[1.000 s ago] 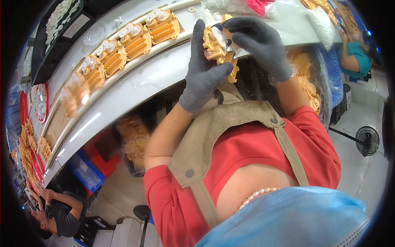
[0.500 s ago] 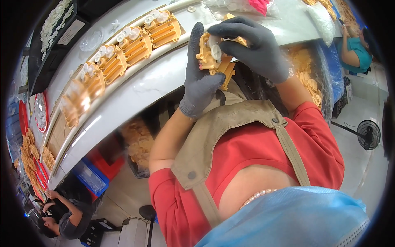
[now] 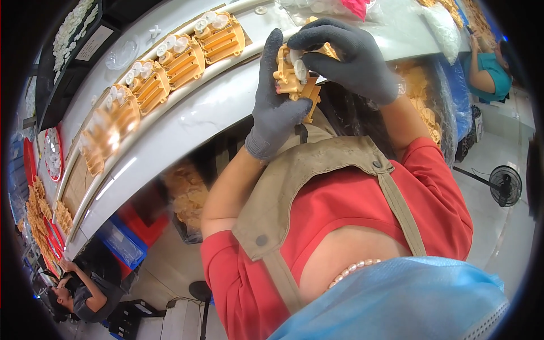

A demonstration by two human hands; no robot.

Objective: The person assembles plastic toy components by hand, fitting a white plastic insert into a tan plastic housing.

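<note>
In my gloved left hand (image 3: 272, 107) rests an orange-yellow plastic housing (image 3: 289, 86), its fingers up along the left side and the thumb across the lower edge. A round white plastic wheel (image 3: 300, 69) sits on the housing's face, seen at a slant. Over the top right of the housing curls my gloved right hand (image 3: 354, 63), its fingertips at the white wheel. These fingers hide part of the housing. Along the bench to the left lie similar orange housings (image 3: 187, 61) in a row, with white wheels at their far ends.
The white bench (image 3: 187, 122) curves away left, with a pale rail (image 3: 238, 60) along it. A black bin (image 3: 71, 62) of small white parts stands far left. Below the bench are bagged orange parts (image 3: 422, 102) at right. A fan (image 3: 504, 186) stands on the floor; two other people work nearby.
The white wheel looks turned more edge-on than before, and the right fingertips have shifted slightly at it. The left hand keeps its hold; the whole view has shifted a little.
</note>
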